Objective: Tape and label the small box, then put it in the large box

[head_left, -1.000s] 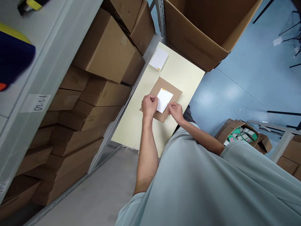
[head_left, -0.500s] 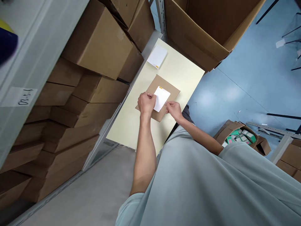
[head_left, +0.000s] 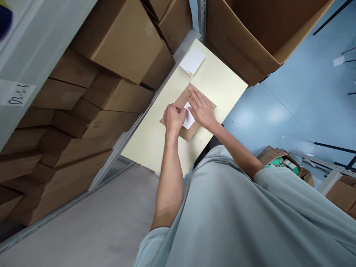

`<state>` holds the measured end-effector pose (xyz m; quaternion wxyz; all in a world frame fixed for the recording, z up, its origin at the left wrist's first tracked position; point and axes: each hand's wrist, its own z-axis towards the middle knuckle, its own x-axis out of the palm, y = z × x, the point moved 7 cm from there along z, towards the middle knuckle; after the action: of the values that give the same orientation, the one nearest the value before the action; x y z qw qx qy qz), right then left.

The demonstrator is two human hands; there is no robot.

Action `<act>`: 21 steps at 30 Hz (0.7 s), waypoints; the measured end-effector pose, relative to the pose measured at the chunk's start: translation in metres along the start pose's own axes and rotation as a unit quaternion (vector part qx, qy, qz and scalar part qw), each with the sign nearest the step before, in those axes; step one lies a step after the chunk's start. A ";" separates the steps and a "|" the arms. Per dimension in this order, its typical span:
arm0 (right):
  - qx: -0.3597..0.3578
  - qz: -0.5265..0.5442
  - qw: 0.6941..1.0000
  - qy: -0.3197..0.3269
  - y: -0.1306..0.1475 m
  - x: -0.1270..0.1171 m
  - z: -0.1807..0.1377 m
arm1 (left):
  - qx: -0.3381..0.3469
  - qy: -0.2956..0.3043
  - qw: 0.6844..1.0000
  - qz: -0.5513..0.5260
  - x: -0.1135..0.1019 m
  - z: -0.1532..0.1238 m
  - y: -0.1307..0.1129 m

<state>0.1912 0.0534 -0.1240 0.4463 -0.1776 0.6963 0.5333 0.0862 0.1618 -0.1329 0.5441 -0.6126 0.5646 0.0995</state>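
On cardboard sheet point(head_left: 183, 131), white label point(head_left: 189, 119) lengthwise diagonal.

At your nine o'clock, a white paper tag point(head_left: 15, 94) stuck on the grey shelf beam point(head_left: 47, 44) carries handwritten digits. They appear rotated and read roughly "02-5-6", though the last characters are hard to make out. The white label point(head_left: 190, 119) under your hands and the white pad point(head_left: 192, 61) at twelve o'clock show only small yellow marks, nothing legible.
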 end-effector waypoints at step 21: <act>-0.050 -0.064 0.995 0.055 -0.012 0.024 0.007 | 0.014 -0.032 0.980 -0.197 -0.005 -0.030 0.031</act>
<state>0.1900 0.0605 -0.1513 0.4312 -0.2724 0.6796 0.5273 0.0446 0.1484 -0.1346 0.5794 -0.7006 0.4166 0.0018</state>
